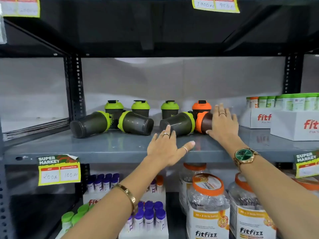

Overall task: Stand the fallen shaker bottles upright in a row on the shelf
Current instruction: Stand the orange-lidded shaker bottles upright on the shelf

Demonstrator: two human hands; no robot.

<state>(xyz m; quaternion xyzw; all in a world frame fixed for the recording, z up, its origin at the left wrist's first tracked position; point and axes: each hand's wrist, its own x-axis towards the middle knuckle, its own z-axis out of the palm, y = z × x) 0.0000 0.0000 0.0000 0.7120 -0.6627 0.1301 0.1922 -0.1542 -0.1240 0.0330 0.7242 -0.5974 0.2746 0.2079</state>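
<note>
Reaching onto the grey shelf (107, 145), the right hand (222, 123) is spreading open fingers on the fallen orange-lidded shaker (202, 122) while the left hand (165, 149) is hovering open beside the green-lidded shaker (177, 124) left of it, both likely light, stiff, roll-prone plastic best gripped mid-body.

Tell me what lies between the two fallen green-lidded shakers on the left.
Head view: an upright green-lidded shaker stands behind the gap between the leftmost fallen shaker and the second fallen shaker; the shelf in front is bare.
</note>
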